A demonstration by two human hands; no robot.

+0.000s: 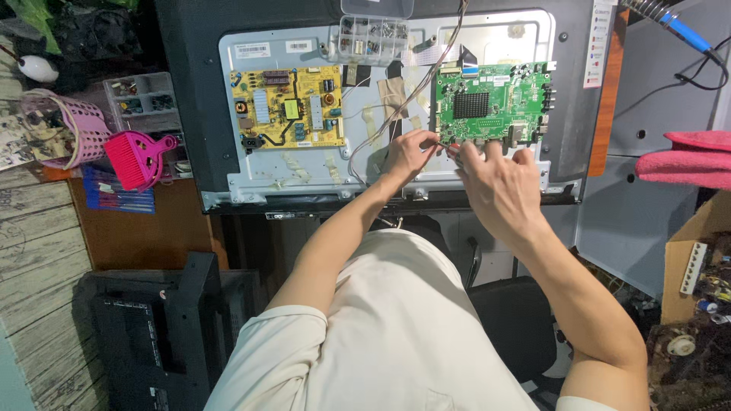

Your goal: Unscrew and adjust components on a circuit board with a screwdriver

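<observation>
An opened TV (228, 114) lies back-up on a wooden bench (152, 228) in a cluttered room, its dull metal plate carrying a yellow board (288, 106) and a green board (493, 103) with a black ribbed heatsink. Both hands meet at the green board's lower edge: the left hand (410, 152) has its fingers pinched on thin wires (381, 114), while the right hand (495, 183) grips a small red-tipped tool (451, 148). A pink brush (135, 156), pink basket (65, 125) and clear parts box (373, 34) sit nearby.
</observation>
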